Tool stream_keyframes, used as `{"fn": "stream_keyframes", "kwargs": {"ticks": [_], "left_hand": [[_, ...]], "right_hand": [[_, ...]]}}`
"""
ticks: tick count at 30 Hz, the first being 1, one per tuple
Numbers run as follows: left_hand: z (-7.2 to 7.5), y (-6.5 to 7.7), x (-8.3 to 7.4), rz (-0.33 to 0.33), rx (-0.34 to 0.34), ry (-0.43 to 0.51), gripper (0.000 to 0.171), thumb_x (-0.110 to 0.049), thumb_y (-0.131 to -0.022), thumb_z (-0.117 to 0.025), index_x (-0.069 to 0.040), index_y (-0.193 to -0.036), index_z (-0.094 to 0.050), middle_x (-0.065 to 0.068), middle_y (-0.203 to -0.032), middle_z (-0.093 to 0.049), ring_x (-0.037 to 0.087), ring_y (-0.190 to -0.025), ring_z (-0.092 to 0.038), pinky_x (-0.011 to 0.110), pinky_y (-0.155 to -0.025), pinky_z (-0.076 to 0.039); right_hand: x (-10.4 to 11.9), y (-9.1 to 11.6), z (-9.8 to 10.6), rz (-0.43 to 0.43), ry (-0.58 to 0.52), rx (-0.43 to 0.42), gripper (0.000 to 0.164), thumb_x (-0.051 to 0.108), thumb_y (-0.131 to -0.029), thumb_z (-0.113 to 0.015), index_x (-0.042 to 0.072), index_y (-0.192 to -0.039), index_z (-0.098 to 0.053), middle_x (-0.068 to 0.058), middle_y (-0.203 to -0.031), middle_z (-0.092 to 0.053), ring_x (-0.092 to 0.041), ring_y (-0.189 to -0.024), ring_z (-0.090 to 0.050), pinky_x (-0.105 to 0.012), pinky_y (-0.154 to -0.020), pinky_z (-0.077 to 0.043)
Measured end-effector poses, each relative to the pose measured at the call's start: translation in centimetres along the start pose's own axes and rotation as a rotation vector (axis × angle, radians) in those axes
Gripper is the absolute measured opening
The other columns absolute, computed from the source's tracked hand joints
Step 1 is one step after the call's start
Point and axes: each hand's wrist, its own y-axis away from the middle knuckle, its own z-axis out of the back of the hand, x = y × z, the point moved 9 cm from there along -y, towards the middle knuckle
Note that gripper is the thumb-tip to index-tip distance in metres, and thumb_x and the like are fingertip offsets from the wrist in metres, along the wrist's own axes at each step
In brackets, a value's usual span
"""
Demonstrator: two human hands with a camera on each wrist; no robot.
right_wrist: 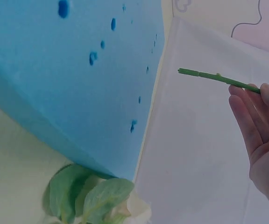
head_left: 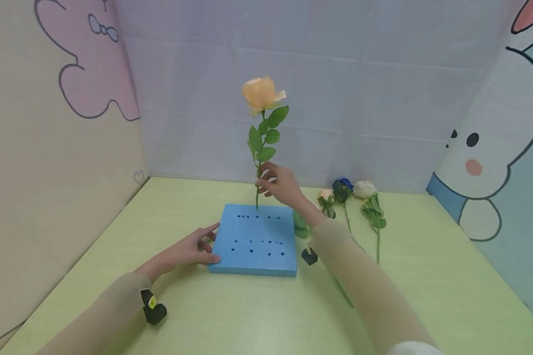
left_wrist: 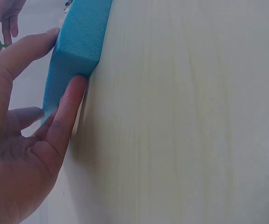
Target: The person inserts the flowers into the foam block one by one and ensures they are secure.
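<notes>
While the right hand (head_left: pixel 279 185) pinches a rose (head_left: pixel 264 127), upper centre, left hand (head_left: pixel 191 250), fingers spread, touches the block (head_left: pixel 257 229), mid-frame.

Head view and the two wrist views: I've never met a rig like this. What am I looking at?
There's no machine here, just a person's bare hands. The head view looks forward and down from the head; the others are filmed from each wrist. The right hand pinches a peach rose by its stem, whose cut end is free in the air. The left hand touches the side of a blue block with holes in its top. More flowers, including a blue one and a white one, lie on the table.
</notes>
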Motion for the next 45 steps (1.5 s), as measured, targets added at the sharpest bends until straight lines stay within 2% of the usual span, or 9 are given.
{"fn": "stream_keyframes", "kwargs": {"ticks": [10, 17, 24, 31, 39, 45], "left_hand": [[0.1, 0.1, -0.3, 0.015, -0.011, -0.007, 0.1, -0.036, -0.083, -0.079, -0.012, -0.159, -0.019, 0.02, -0.144, -0.045, 0.023, -0.111, -0.058, 0.037, -0.092, -0.049], [0.1, 0.0, -0.3, 0.024, -0.028, -0.02, 0.098, -0.037, -0.083, -0.079, -0.012, -0.158, -0.021, 0.019, -0.144, -0.046, 0.023, -0.111, -0.058, 0.036, -0.091, -0.05], [-0.3, 0.2, 0.0, 0.03, -0.02, 0.044, 0.095, -0.036, -0.085, -0.077, -0.015, -0.159, -0.02, 0.016, -0.144, -0.043, 0.024, -0.115, -0.053, 0.031, -0.087, -0.047], [-0.5, 0.2, 0.5, 0.031, -0.022, 0.075, 0.095, -0.037, -0.086, -0.076, -0.018, -0.159, -0.019, 0.016, -0.145, -0.042, 0.024, -0.116, -0.051, 0.032, -0.088, -0.046], [-0.4, 0.0, 1.3, 0.06, -0.043, 0.073, 0.094, -0.038, -0.084, -0.077, -0.022, -0.159, -0.022, 0.012, -0.143, -0.044, 0.024, -0.115, -0.051, 0.032, -0.089, -0.045], [-0.4, -0.2, 1.5, 0.044, -0.043, 0.074, 0.094, -0.039, -0.085, -0.077, -0.021, -0.159, -0.021, 0.012, -0.143, -0.043, 0.023, -0.115, -0.051, 0.032, -0.089, -0.045]], "right_hand": [[-0.5, -0.3, -2.2, -0.016, -0.077, 0.001, 0.015, 0.012, -0.095, -0.065, 0.003, -0.107, -0.06, -0.021, -0.097, -0.075, -0.04, -0.089, -0.073, -0.03, -0.066, -0.059], [-0.7, -0.5, -3.1, -0.008, -0.072, 0.005, 0.012, 0.013, -0.096, -0.063, 0.005, -0.106, -0.061, -0.018, -0.097, -0.075, -0.038, -0.089, -0.073, -0.03, -0.067, -0.059], [-0.4, -0.8, -3.9, -0.005, -0.01, 0.032, 0.008, 0.015, -0.097, -0.063, 0.009, -0.102, -0.061, -0.015, -0.096, -0.075, -0.023, -0.083, -0.075, -0.031, -0.069, -0.06], [-0.4, -0.9, -4.6, -0.009, 0.001, 0.075, 0.007, 0.012, -0.097, -0.062, 0.007, -0.102, -0.061, -0.017, -0.097, -0.074, -0.036, -0.09, -0.073, -0.029, -0.068, -0.059], [-0.5, -0.9, -4.8, -0.014, 0.041, 0.088, 0.011, 0.015, -0.098, -0.062, 0.006, -0.103, -0.062, -0.017, -0.097, -0.074, -0.031, -0.088, -0.074, -0.03, -0.069, -0.059], [-1.0, -1.0, -5.0, -0.052, 0.035, 0.108, 0.01, 0.016, -0.097, -0.063, 0.007, -0.101, -0.062, -0.017, -0.1, -0.074, -0.028, -0.087, -0.075, -0.036, -0.072, -0.06]]}}
